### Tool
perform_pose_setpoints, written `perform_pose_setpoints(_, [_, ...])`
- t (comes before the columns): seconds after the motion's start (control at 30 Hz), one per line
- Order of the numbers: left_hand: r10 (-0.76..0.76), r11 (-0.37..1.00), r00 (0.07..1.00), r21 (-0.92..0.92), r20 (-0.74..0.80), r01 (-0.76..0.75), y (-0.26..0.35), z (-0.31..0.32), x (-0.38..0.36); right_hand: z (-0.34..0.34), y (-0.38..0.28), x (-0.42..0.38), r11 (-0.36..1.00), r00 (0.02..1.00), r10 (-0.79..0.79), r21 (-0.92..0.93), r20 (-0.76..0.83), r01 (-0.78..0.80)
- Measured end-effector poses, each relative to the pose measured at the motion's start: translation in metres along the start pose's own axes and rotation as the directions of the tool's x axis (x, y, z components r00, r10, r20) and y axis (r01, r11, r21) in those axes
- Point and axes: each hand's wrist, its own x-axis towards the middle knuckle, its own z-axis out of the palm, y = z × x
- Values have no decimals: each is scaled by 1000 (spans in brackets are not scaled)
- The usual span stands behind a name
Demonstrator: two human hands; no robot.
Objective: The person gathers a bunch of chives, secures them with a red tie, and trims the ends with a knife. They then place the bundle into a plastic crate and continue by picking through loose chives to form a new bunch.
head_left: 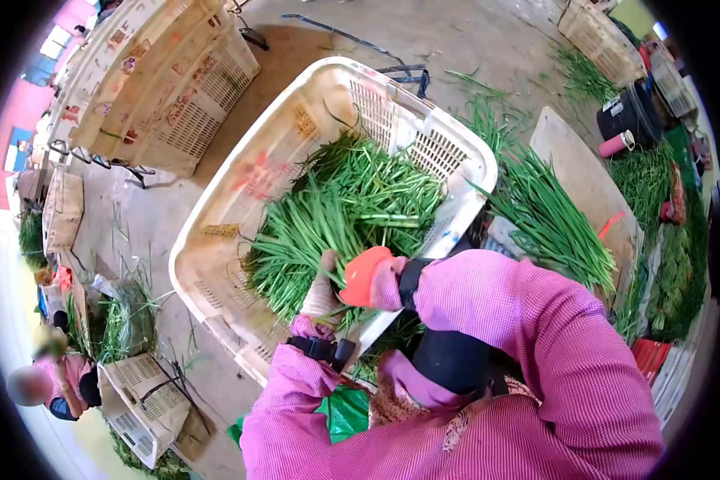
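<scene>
Long, narrow, chive-like greens (pixel 400 188) lie in a heap inside a large white plastic basket (pixel 196 248) in front of me. My left hand (pixel 320 294), in a pale glove, is at the basket's near side, closed around a bunch of greens (pixel 300 244) with its thumb up. My right hand (pixel 366 276), in an orange glove, is pressed against the same bunch beside the left; its fingers are curled and partly hidden. Some leaves of the bunch are blurred.
Another bunch of long greens (pixel 556 212) lies on a board (pixel 568 140) to the right. Stacked crates (pixel 176 96) stand at upper left. A black bucket (pixel 632 116) and pink flask (pixel 616 144) are at right. A person (pixel 68 376) sits at lower left near a tipped crate (pixel 148 400).
</scene>
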Motion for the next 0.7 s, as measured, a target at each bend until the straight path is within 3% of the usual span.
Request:
perform_pose_setpoints(0.03, [-65, 998, 997, -3, 31, 66, 0, 4, -9, 4, -12, -5, 994, 982, -96, -67, -160, 87])
perform_pose_setpoints(0.07, [-77, 997, 996, -20, 45, 78, 1, 12, -24, 8, -25, -6, 998, 942, 1, 64, -336, 22])
perform_pose_setpoints(0.1, [-140, 988, 986, -51, 94, 145, 4, 11, -30, 11, -31, -9, 982, 879, -191, -71, -438, 178])
perform_pose_setpoints(0.13, [-154, 984, 984, -76, 86, 160, 4, 15, -42, 12, -40, -4, 982, 878, -189, -75, -440, 173])
perform_pose_setpoints(0.2, [-155, 987, 988, -27, 17, 155, 6, 8, -54, 22, -61, 9, 998, 959, 38, -30, -281, -48])
perform_pose_setpoints(0.23, [-156, 987, 988, -27, 15, 156, 5, 4, -60, 20, -66, 3, 998, 959, 38, -28, -281, -47])
perform_pose_setpoints(0.3, [-123, 991, 992, 44, -28, 124, 4, -1, -72, 1, -70, -16, 978, 929, 71, 209, -364, 8])
perform_pose_setpoints(0.33, [-108, 993, 994, 49, 7, 107, 1, -3, -77, -28, -63, -34, 932, 991, 91, 358, -93, -52])
perform_pose_setpoints(0.37, [-157, 987, 977, -23, 146, 162, -1, 0, -88, -51, -55, -39, 858, 988, 88, 493, 130, -142])
perform_pose_setpoints(0.4, [-49, 998, 995, 37, 87, 46, -4, 5, -96, -62, -52, -38, 774, 939, 270, 532, 213, -344])
perform_pose_setpoints(0.43, [66, 992, 997, 105, 39, -69, -7, 12, -104, -26, -29, -31, 952, 934, 221, 271, -282, -143])
perform_pose_setpoints(0.47, [52, 993, 998, 105, -41, -48, -10, 20, -113, -54, -32, -44, 784, 861, 487, 509, -148, -356])
perform_pose_setpoints(0.5, [57, 994, 997, 93, -43, -53, -7, -2, -105, -32, -4, -37, 906, 864, 375, 331, -336, -264])
perform_pose_setpoints(0.57, [-9, 1000, 1000, 6, 21, 9, -6, -11, -107, -41, 3, -40, 779, 874, 485, 473, -35, -413])
perform_pose_setpoints(0.6, [32, 998, 999, 58, 24, -34, -6, -21, -102, -38, -4, -42, 774, 895, 447, 500, 2, -388])
perform_pose_setpoints(0.63, [42, 997, 999, 63, 26, -43, -8, -19, -105, -42, -10, -46, 767, 899, 425, 569, -104, -296])
perform_pose_setpoints(0.7, [46, 999, 996, 13, 71, -47, -13, -16, -111, 18, -37, -11, 750, 928, 372, 580, 26, -317])
